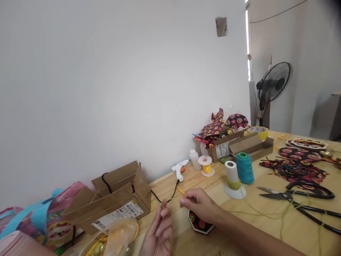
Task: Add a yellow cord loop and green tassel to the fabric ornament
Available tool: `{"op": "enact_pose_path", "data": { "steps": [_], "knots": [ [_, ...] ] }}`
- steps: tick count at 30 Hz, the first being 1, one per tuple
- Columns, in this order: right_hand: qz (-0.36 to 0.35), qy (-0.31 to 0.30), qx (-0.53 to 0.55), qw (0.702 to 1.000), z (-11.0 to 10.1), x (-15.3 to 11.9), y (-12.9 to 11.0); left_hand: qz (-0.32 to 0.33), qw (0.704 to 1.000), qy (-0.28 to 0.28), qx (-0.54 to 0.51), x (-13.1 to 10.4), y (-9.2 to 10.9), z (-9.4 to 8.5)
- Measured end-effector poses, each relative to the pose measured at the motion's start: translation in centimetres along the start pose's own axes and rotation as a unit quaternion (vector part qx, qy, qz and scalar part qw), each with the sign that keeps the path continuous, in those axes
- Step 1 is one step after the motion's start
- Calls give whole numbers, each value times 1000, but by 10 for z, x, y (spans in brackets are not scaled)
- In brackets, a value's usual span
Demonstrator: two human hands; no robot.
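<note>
My left hand (161, 231) is raised over the table at the bottom middle, its thumb and fingertips pinched together. Whatever sits in that pinch is too thin or too hidden to name. Just right of it, my right hand (201, 204) has its thumb and forefinger pressed together; I cannot make out what they hold. A black, many-sided fabric piece (199, 224) with red and green round prints and a pale rim lies beneath my right hand, which partly covers it. A short yellow twisted cord (180, 190) shows just beyond my right fingertips.
Large black-handled scissors (289, 195), loose olive cord (283, 218), a teal thread cone (244, 169) and an olive cord spool (232, 182) are on the right. A glue gun (179, 169) lies near the wall. An open cardboard box (117, 199) stands left.
</note>
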State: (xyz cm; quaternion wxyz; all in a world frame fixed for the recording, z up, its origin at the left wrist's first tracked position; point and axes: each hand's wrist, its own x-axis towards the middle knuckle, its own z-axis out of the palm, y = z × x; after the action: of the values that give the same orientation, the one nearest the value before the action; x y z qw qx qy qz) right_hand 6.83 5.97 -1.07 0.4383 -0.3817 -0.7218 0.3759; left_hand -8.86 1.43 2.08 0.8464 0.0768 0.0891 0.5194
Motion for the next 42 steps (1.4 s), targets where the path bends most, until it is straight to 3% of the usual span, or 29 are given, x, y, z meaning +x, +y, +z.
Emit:
{"op": "enact_pose_path", "data": {
  "steps": [4, 8, 11, 18, 21, 27, 31, 33, 37, 42],
  "knots": [
    [3, 5, -14, 1000, 1, 0, 2, -64, 997, -15, -44, 1, -12, 0],
    [-4, 3, -60, 998, -3, -2, -1, -105, 991, -79, -37, 2, -22, 0],
    [-24, -19, -113, 993, -7, -4, -6, -44, 995, -90, -29, -2, -19, 5],
    [-91, -90, -201, 971, -2, -15, -21, 142, 990, -13, -5, -5, 4, 12],
    [-105, -108, -219, 964, 1, -18, -25, 181, 983, 18, 33, 0, 5, 9],
    [-88, -80, -230, 966, 3, -18, -27, 156, 982, 30, 102, 7, -6, 2],
    [-77, 41, -185, 979, 3, -18, -27, 165, 965, 75, 190, 9, -17, -1],
    [-103, 84, -142, 981, 4, -18, -29, 175, 957, 68, 220, 10, -23, -3],
    [-154, 59, -77, 983, 10, -22, -38, 142, 964, 25, 224, 11, -32, -9],
    [-88, 19, -94, 991, 21, -25, -39, 104, 972, 15, 212, 11, -34, -16]
  ]
}}
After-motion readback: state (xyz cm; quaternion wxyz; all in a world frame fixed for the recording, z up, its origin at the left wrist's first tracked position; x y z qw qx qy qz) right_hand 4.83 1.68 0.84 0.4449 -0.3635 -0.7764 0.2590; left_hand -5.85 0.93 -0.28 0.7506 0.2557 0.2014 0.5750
